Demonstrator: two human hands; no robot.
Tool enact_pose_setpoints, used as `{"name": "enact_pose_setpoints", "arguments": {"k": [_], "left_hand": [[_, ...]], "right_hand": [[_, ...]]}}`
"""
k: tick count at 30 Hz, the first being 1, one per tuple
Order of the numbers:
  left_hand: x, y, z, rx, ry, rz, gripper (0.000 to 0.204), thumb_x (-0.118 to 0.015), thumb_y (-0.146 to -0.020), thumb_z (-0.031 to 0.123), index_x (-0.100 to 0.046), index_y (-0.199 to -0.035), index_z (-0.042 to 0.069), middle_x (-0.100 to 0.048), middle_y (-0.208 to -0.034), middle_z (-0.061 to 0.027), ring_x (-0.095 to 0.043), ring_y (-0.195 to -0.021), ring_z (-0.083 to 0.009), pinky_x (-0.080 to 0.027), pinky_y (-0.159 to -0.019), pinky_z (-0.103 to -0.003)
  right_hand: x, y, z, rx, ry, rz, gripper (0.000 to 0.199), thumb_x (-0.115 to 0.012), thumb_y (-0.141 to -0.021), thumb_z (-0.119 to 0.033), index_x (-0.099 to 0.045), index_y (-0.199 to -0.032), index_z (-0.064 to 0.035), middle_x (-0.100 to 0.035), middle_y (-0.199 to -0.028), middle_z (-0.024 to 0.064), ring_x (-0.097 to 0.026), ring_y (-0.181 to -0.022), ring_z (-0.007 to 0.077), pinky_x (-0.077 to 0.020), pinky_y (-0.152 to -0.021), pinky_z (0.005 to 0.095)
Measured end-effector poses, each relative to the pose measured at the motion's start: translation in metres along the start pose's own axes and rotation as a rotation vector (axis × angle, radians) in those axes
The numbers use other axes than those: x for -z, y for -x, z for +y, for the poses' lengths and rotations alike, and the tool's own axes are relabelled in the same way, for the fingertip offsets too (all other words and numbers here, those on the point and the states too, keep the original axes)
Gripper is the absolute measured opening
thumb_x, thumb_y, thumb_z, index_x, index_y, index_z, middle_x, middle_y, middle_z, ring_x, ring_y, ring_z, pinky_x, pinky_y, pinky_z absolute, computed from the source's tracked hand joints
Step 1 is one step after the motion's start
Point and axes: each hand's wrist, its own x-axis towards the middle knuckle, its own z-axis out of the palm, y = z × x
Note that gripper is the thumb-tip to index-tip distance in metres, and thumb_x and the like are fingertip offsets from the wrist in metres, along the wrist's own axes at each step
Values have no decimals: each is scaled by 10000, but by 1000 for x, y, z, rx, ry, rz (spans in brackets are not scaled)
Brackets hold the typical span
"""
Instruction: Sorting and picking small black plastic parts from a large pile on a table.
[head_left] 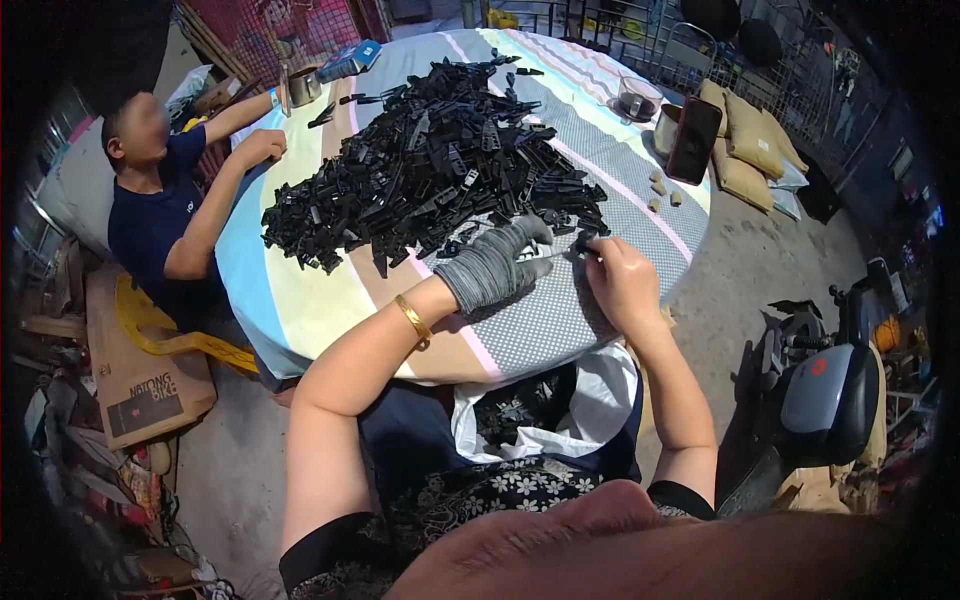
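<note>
A large heap of small black plastic clips (pixel 440 160) covers much of a round table with a striped and dotted tablecloth (pixel 280 290). My left hand (pixel 492 264), in a grey knitted glove, is at the near edge of the heap. Its fingers curl toward the thumb around something pale that I cannot make out. Bare, my right hand (pixel 625 282) pinches a small black plastic piece (pixel 585 241) between thumb and fingertips, just right of the glove. In my lap, below the table edge, an open white bag (pixel 607 395) holds more black pieces.
A person (pixel 160 200) sits at the left, arms on the table near a metal mug (pixel 302 88). At the right are a phone (pixel 697 140), a clear container (pixel 638 98) and several small tan lumps (pixel 657 186). Full sacks (pixel 750 140) and a scooter (pixel 825 400) stand beyond.
</note>
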Motion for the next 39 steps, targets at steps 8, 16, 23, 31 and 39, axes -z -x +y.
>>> {"name": "enact_pose_setpoints", "arguments": {"k": [8, 16, 23, 31, 39], "left_hand": [[5, 4, 11, -33, -102, -161, 355, -630, -779, 354, -604, -957, 48, -626, -905, -172, -597, -853, -327, -465, -761, -390], [4, 2, 9, -36, -199, -247, 319, -605, -802, 358, -634, -934, 69, -638, -859, -156, -611, -818, -307, -468, -744, -380], [8, 1, 17, -49, -317, -332, 364, -573, -806, 414, -640, -942, 83, -629, -833, -167, -603, -799, -325, -456, -723, -407], [10, 3, 22, -41, -457, -364, 407, -545, -813, 457, -634, -914, 73, -618, -805, -175, -595, -765, -348, -453, -687, -435], [-4, 1, 20, -158, -571, -288, 392, -532, -806, 453, -614, -813, 69, -602, -738, -161, -588, -693, -337, -444, -626, -445]], "right_hand": [[19, 8, 1, -15, -204, -310, 119, -615, -739, -92, -632, -838, -29, -573, -725, 128, -579, -664, 317, -473, -617, 391], [13, 15, -3, 35, -354, -254, 141, -659, -707, -15, -643, -847, -14, -598, -796, 105, -599, -699, 275, -484, -613, 342], [12, 18, -5, 71, -356, -208, 148, -672, -701, -24, -644, -846, -24, -590, -777, 96, -594, -673, 259, -479, -592, 332], [6, 23, -7, -41, -399, -177, 124, -666, -707, -67, -620, -814, -24, -579, -759, 109, -578, -730, 296, -469, -630, 380], [-2, 22, -11, 179, -297, -3, 173, -655, -671, 15, -612, -838, 6, -580, -773, 114, -579, -699, 283, -471, -605, 347]]}}
